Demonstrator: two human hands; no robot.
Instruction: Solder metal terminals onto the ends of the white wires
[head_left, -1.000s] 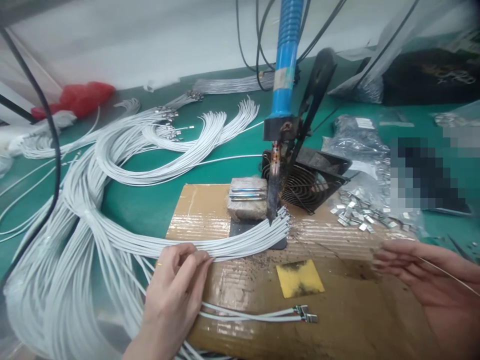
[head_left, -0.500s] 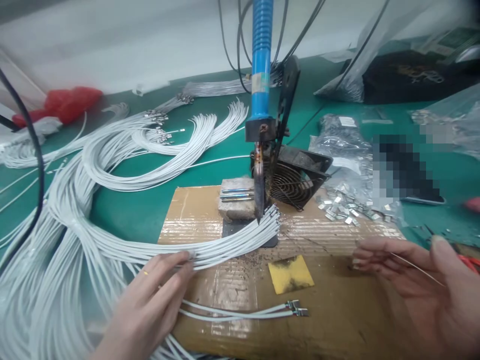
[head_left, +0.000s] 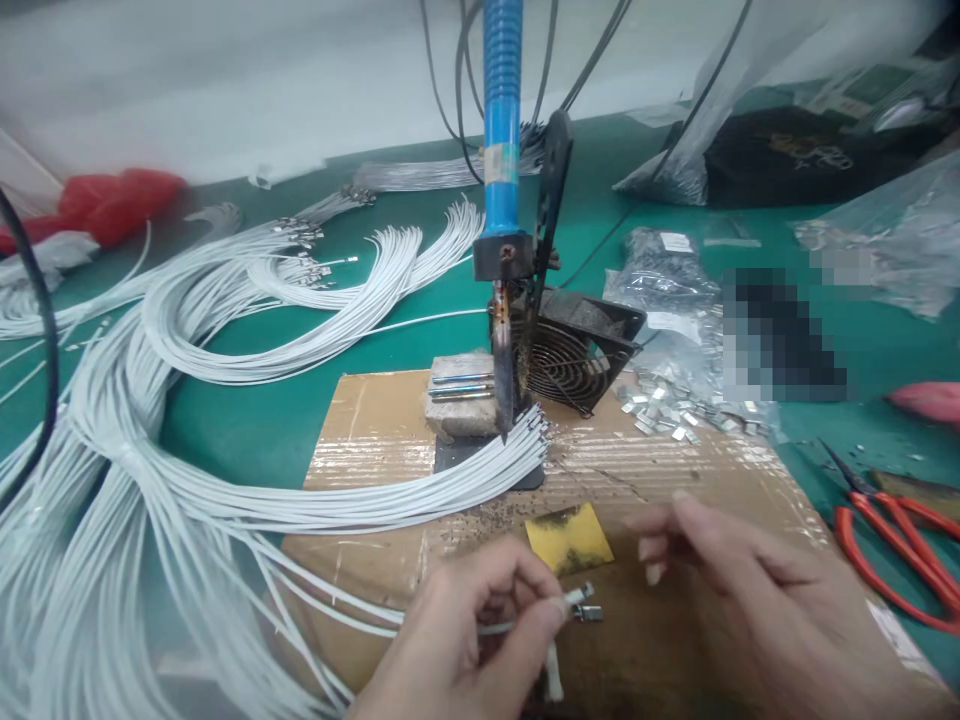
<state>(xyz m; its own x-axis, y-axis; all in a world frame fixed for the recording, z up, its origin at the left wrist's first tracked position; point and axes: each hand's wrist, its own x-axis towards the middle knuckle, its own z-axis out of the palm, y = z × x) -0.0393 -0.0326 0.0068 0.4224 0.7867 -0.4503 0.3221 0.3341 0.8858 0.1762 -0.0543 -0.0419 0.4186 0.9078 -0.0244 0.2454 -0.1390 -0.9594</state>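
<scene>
My left hand (head_left: 480, 630) is closed in a pinch on a white cable (head_left: 576, 597) just behind its small metal connector. A second connector (head_left: 589, 613) shows just beyond my left fingertips. A short white piece (head_left: 553, 672) hangs below that hand; what it belongs to is hidden. My right hand (head_left: 720, 570) hovers over the cardboard to the right, fingers loosely curled and apart, with nothing visible in them. Between and beyond the hands lies a yellow sponge (head_left: 570, 538) with dark smudges. A bundle of white cables (head_left: 420, 505) ends beneath the soldering iron (head_left: 502, 160), which is fixed tip down.
A grey block (head_left: 459, 395) with metal rods stands beside the iron, a black fan (head_left: 577, 365) behind it. Loose metal connectors (head_left: 667, 405) lie at right near plastic bags (head_left: 667, 270). Red-handled pliers (head_left: 892, 540) rest at the right edge. Coiled white cables (head_left: 127, 450) fill the left.
My left hand has left the cable bundle and moved right and nearer, taking hold of a cable by its connector end. My right hand has moved left; the thin wire across it no longer shows.
</scene>
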